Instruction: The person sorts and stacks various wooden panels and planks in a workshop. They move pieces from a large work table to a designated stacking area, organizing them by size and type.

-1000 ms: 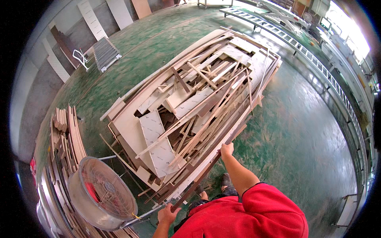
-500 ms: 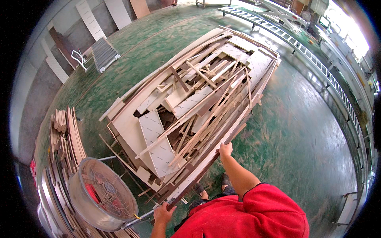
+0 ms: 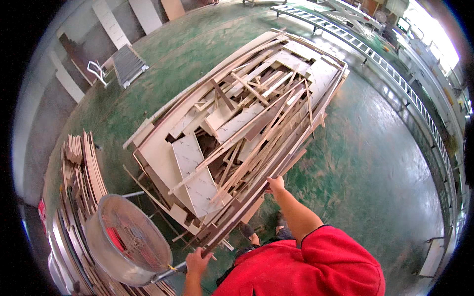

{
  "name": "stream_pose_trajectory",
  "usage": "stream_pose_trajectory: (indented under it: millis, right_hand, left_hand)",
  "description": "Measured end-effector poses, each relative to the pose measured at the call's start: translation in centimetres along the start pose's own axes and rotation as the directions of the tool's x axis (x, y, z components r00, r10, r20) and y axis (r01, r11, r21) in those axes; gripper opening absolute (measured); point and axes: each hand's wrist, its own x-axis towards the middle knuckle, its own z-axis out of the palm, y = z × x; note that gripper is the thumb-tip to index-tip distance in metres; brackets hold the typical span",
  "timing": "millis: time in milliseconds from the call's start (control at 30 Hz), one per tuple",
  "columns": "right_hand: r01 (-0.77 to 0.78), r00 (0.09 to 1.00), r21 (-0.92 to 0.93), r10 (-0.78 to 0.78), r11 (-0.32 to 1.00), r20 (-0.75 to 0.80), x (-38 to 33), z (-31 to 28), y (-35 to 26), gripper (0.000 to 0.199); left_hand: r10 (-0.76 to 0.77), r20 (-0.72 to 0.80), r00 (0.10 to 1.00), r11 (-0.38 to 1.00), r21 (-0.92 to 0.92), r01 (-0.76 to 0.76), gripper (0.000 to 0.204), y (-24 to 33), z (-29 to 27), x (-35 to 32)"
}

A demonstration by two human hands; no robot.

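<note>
A long, narrow brown board (image 3: 234,224) lies along the near side of a big heap of wood offcuts (image 3: 217,129). My left hand (image 3: 197,261) is closed around its near end, beside the fan. Farther along the same board, my right hand (image 3: 276,184) grips the edge, thumb on top and fingers partly hidden beneath. The heap holds loose strips, pale panels and printed white sheets, walled in by long boards. One white sheet (image 3: 193,181) lies tilted near the heap's close end.
A large round drum fan (image 3: 129,241) stands at my left, close to my left hand. Behind it are stacked wood strips (image 3: 85,167). A roller conveyor section (image 3: 128,65) sits at the far left. A long ladder-like roller track (image 3: 380,71) curves along the right.
Both hands have shifted slightly left, the left one also a little upward. The board has moved with them and turned, so its pale face shows less and its brown side more.
</note>
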Motion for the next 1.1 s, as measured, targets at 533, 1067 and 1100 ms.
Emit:
stream_pose_trajectory:
  millis: [533,1067,1100]
  right_hand:
    - [-0.267,0.954,-0.413,0.301,0.871,0.016,0.9,-18.5,14.6,0.033]
    - [0.001,0.94,-0.424,0.143,0.906,0.309,-2.2,-12.4,11.5,0.038]
    - [0.041,0.939,-0.465,0.125,0.884,0.32,-2.1,-12.2,11.3,0.037]
  left_hand:
    - [-0.379,0.196,0.904,0.836,-0.346,0.425,0.034,-7.3,12.9,4.7]
    - [-0.505,0.285,0.815,0.535,-0.637,0.555,0.027,-10.6,20.5,-2.7]
    - [-0.493,0.28,0.824,0.49,-0.693,0.528,0.024,-10.5,20.5,-3.1]
